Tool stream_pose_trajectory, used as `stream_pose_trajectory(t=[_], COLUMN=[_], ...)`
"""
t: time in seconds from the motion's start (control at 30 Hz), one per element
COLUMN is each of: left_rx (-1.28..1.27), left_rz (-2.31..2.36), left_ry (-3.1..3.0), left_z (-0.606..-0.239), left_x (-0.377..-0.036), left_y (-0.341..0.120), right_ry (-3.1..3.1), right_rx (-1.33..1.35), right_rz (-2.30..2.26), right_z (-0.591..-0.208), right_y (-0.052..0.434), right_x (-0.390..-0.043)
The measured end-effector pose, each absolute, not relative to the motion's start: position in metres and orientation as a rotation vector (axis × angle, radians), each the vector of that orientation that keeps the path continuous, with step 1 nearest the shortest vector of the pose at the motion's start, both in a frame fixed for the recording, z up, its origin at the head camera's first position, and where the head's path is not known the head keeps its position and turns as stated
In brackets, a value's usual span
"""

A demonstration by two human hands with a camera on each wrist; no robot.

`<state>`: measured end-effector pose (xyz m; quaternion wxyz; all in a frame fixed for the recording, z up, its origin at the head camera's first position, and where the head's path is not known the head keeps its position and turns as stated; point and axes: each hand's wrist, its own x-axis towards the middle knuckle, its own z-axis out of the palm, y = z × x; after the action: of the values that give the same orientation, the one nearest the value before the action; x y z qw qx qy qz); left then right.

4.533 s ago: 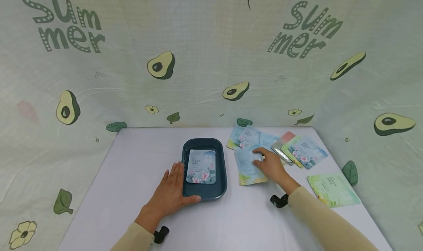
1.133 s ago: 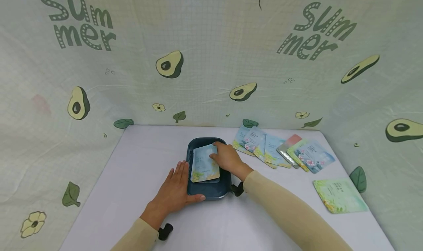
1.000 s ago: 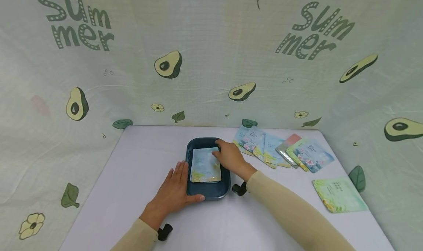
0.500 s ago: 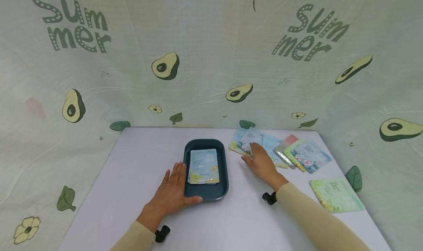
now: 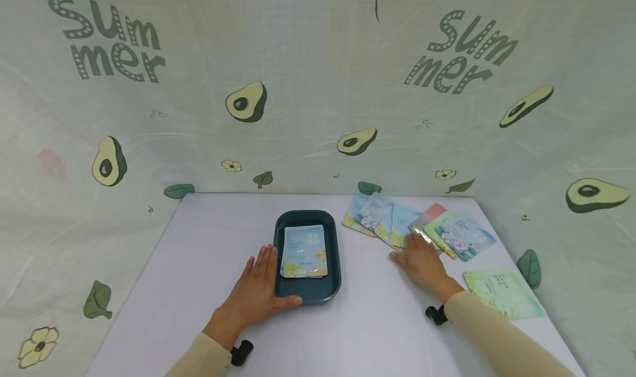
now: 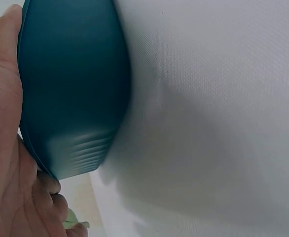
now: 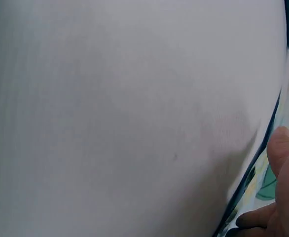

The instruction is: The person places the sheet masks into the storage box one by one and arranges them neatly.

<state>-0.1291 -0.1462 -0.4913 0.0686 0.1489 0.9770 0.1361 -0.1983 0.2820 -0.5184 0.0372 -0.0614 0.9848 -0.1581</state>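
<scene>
A dark teal tray [image 5: 333, 288] stands mid-table with a stack of pale blue sachets [image 5: 304, 251] in it. My left hand [image 5: 258, 288] lies flat against the tray's left side, thumb along its near rim; the left wrist view shows the tray wall [image 6: 70, 89] against my palm. My right hand [image 5: 419, 258] rests flat with straight fingers on the near edge of a fan of sachets [image 5: 392, 222] at the back right, fingertips at a silver and pink one [image 5: 427, 216]. It holds nothing.
A lone green sachet [image 5: 502, 293] lies near the right table edge. A flowered blue sachet [image 5: 464, 234] ends the fan. Avocado-print cloth walls [image 5: 318, 90] close in the back and both sides. White tabletop [image 5: 199, 255] spreads left of the tray.
My right hand laid a blue sachet on the stack in the tray, let go, and moved right to the fan of sachets. The left hand stayed on the tray.
</scene>
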Motion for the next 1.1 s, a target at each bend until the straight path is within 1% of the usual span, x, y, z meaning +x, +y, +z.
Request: stream_pose_trajectory(t=[0.3,0.5,0.7,0.83,0.93,1.1], left_rx=[0.450,0.440,0.436,0.458,0.479,0.480], left_rz=[0.421,0.454,0.451,0.454,0.450,0.459], left_ry=[2.940,2.928,2.910,2.905,2.905,2.913], left_z=[-0.489,-0.490,-0.489,-0.487,-0.487,-0.487], left_x=[-0.129,-0.129,-0.130,-0.132,-0.133,-0.132], left_y=[-0.147,-0.148,-0.147,-0.147,-0.147,-0.149], right_ry=[3.003,2.988,2.942,2.928,2.978,3.086], right_rx=[-0.243,-0.397,-0.632,-0.751,-0.781,-0.707], right_rz=[-0.423,-0.409,-0.362,-0.302,-0.299,-0.286], right_z=[-0.523,-0.524,-0.525,-0.516,-0.506,-0.498], right_y=[0.252,0.235,0.241,0.252,0.260,0.270], right_x=[-0.208,-0.204,-0.188,-0.184,-0.195,-0.238])
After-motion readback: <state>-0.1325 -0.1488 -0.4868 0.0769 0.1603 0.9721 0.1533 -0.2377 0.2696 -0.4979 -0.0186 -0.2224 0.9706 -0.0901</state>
